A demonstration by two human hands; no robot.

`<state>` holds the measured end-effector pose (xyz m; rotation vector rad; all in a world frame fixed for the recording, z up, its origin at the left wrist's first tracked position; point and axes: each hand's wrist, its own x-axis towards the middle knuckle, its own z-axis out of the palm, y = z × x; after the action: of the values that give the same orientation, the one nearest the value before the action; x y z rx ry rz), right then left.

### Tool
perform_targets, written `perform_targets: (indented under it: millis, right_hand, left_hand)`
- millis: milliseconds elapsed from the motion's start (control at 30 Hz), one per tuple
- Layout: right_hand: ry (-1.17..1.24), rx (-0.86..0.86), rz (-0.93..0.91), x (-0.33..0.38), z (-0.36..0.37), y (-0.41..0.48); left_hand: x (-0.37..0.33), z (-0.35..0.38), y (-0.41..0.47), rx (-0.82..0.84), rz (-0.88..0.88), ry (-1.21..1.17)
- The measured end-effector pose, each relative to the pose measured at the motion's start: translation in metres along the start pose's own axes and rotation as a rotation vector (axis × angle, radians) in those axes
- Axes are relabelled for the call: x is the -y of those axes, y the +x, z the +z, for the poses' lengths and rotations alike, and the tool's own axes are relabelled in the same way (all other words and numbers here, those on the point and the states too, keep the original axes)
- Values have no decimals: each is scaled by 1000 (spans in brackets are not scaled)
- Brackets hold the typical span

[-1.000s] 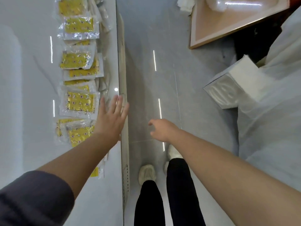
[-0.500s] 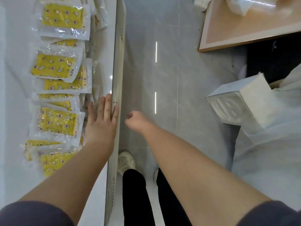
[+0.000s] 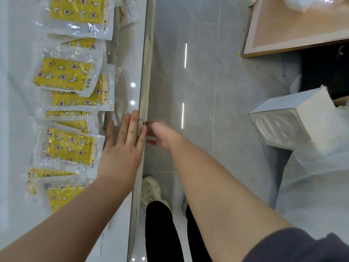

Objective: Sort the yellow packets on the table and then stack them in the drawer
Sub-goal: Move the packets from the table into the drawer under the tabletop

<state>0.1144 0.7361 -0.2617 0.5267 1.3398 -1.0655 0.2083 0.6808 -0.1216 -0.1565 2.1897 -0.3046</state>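
Several yellow packets in clear wrappers lie in an overlapping column on the glossy white table (image 3: pixel 18 110); one (image 3: pixel 68 146) is just left of my left hand and another (image 3: pixel 64 76) lies farther up. My left hand (image 3: pixel 122 146) rests flat on the table beside the packets, fingers straight, reaching the table's front edge (image 3: pixel 146 72). My right hand (image 3: pixel 160 135) is at that edge from the floor side. Its curled fingertips pinch a small ring pull (image 3: pixel 142 121) on the front panel. The drawer itself is not visible.
A white box (image 3: pixel 287 125) stands on the grey tiled floor to the right, with white sheeting (image 3: pixel 321 186) below it. A wood-framed board (image 3: pixel 294 25) lies at the top right. My shoes (image 3: pixel 151 190) stand close to the table front.
My right hand has moved left from over the floor to the table's front edge and closed on the ring pull. My left hand stayed flat near the edge.
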Motion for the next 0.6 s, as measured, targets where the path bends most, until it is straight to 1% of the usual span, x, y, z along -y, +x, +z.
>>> perform_targets:
  millis: [233,467,600]
  right_hand:
    - [-4,-78,12,3,-4,0]
    - [-41,-174,3,2,-62,-29]
    - [34,-76,-59,10,-86,-66]
  left_hand:
    - [2,0,0,-8,11,-11]
    - [1,1,-1,-27,21,-26]
    - [1,1,-2,-18,12,-2]
